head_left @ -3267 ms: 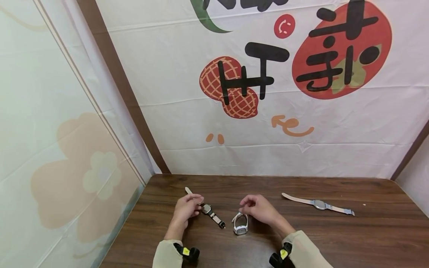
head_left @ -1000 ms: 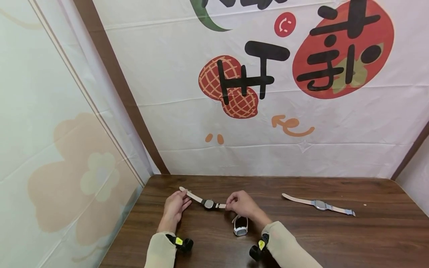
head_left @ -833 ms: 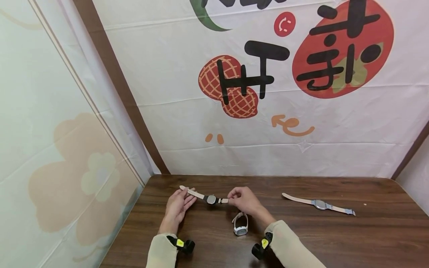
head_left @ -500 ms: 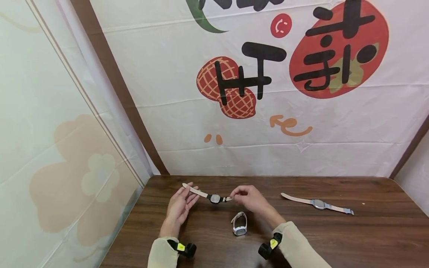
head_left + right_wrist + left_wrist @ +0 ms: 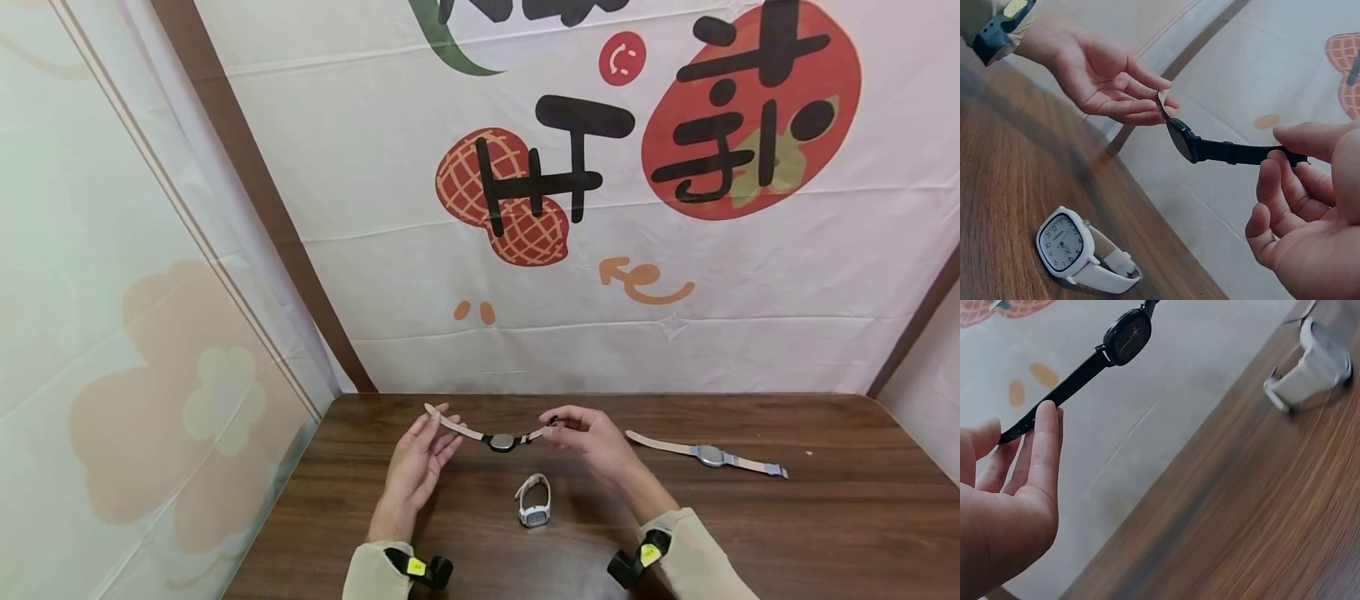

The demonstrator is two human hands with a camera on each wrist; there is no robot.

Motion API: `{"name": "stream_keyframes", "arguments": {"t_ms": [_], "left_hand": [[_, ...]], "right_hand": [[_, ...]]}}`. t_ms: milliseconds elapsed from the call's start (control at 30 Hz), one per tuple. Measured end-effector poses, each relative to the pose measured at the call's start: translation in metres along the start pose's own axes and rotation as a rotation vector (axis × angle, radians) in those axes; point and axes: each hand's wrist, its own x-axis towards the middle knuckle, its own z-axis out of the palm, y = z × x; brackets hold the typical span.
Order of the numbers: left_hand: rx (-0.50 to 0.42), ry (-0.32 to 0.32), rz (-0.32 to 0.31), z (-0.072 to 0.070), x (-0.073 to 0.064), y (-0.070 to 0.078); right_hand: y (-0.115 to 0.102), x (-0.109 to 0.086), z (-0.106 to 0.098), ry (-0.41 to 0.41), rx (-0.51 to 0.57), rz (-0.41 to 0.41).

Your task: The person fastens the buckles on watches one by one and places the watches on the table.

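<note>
A black wristwatch [image 5: 502, 442] with its strap undone hangs between my two hands, its silver back and pale strap lining toward the head camera. My left hand [image 5: 412, 471] pinches the tapered strap end between thumb and fingers. At the other end, my right hand [image 5: 603, 450] pinches the strap near the buckle. In the left wrist view the watch's dark dial [image 5: 1129, 337] shows. The strap sags slightly around the case and appears raised off the table. Below it, a white wristwatch [image 5: 535, 517], its strap looped, rests on its side; its numbered dial [image 5: 1062, 244] shows in the right wrist view.
A light blue wristwatch [image 5: 710, 456] lies stretched out, back up, on the right of the brown wooden table [image 5: 825, 533]. A printed white cloth [image 5: 405, 250] hangs behind the table, and another cloth [image 5: 150, 400] stands along the left side.
The black watch lay slanted on the table under my left hand. My right hand went from the white watch to its buckle end. Both hands then raised it and shifted right.
</note>
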Motion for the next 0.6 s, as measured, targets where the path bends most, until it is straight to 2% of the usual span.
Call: {"name": "stream_keyframes", "arguments": {"t_ms": [167, 367, 600], "left_hand": [[0.002, -0.06, 0.009, 0.012, -0.005, -0.003], [-0.01, -0.065, -0.001, 0.027, -0.009, -0.008], [-0.021, -0.088, -0.005, 0.038, -0.01, -0.015]], "right_hand": [[-0.005, -0.008, -0.006, 0.039, 0.106, -0.026], [-0.002, -0.017, -0.015, 0.006, 0.247, -0.119], [-0.001, -0.025, -0.02, 0.008, 0.29, -0.171]]}}
